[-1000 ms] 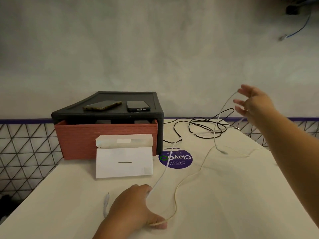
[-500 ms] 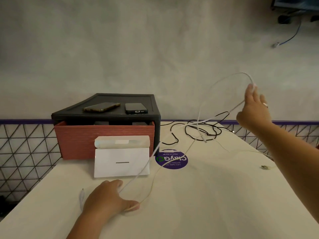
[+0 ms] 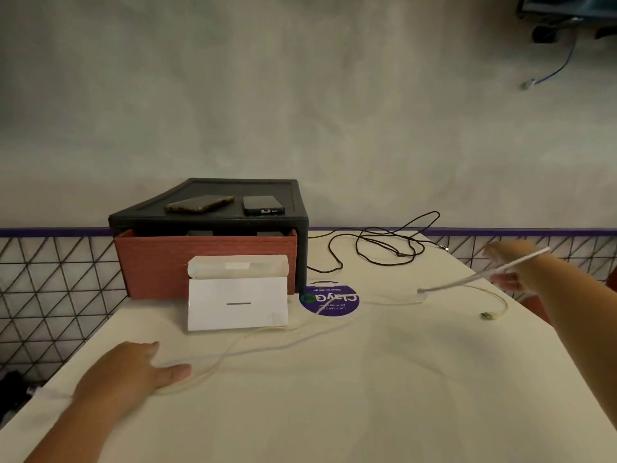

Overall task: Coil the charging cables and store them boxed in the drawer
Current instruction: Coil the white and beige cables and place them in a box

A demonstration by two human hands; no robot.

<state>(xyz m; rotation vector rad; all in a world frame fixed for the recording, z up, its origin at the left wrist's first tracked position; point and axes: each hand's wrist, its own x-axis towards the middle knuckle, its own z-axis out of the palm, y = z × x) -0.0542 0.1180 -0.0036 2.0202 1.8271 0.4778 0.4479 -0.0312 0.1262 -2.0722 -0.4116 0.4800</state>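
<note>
Purple round sticker (image 3: 329, 300) on the white table (image 3: 334, 412), print upside down from here: "ClayGo" reads clearly, the smaller lines are too blurred to be sure of. White box (image 3: 237, 304) just in front of the red drawer (image 3: 160, 262), flap up, one short dark line on its face, no lettering seen. The drawer is pulled slightly out of its black housing (image 3: 207, 187); two phones (image 3: 200, 203) lie on top. Left hand (image 3: 133, 370) lies flat, fingers straight, pressing the white cable (image 3: 447, 285) to the table near the left edge. The cable trails right across the table, lifts off and crosses the right hand (image 3: 509, 267); that hand is motion-blurred, so its grip cannot be told. The USB plug (image 3: 486, 315) rests close to the right edge. A black cable (image 3: 402, 254) lies tangled at the far edge. Wire mesh (image 3: 50, 279) sits beyond the left and right edges. The widest open tabletop is the near half, between the forearms.
</note>
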